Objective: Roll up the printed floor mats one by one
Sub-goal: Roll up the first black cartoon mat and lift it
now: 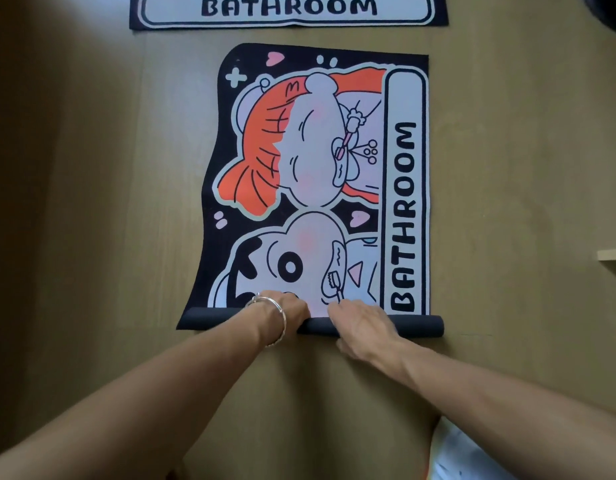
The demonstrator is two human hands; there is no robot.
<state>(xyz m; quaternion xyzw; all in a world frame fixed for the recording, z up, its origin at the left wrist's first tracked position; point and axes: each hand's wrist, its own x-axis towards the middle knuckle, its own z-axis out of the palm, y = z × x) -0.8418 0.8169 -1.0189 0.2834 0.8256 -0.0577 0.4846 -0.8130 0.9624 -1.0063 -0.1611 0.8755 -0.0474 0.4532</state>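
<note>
Curling over the dark roll (414, 325) at the near end of the printed mat (317, 168), both hands sit side by side. The left hand (292, 308) hides its fingertips beyond the knuckles, while the right hand (357, 322) bends its fingers together onto the roll. The frame's top cuts off a second mat (289, 12). Wooden floor (92, 168) surrounds every edge.

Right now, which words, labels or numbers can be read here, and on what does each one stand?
"BATHROOM": along the right edge of the near cartoon mat, turned sideways.
"BATHROOM": on the far mat, upright.
No other text is readable.
</note>
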